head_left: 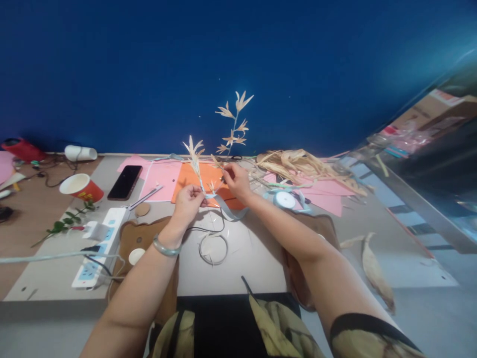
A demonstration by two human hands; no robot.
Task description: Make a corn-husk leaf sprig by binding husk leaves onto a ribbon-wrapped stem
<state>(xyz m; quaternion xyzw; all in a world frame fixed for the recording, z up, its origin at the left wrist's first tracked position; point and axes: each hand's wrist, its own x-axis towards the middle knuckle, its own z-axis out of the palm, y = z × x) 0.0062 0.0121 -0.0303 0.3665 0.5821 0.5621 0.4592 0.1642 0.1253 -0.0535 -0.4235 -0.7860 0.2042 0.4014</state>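
My left hand (189, 200) is closed in a pinch on the base of a dried straw leaf sprig (194, 156) that stands upright, with a pale blue ribbon (228, 210) wrapped at the stem. My right hand (234, 181) is closed too, its fingertips pinching the ribbon or a thin stem just right of the sprig; which one I cannot tell. Both hands hover over an orange paper sheet (208, 175). A taller dried sprig (234, 122) rises behind them against the blue wall.
A ribbon spool (284, 200) and pink paper (324, 195) lie right, behind them a heap of dried husks (301, 166). To the left are a phone (125, 182), a red paper cup (81, 187) and a power strip (100, 244). A wire ring (213, 248) lies near me.
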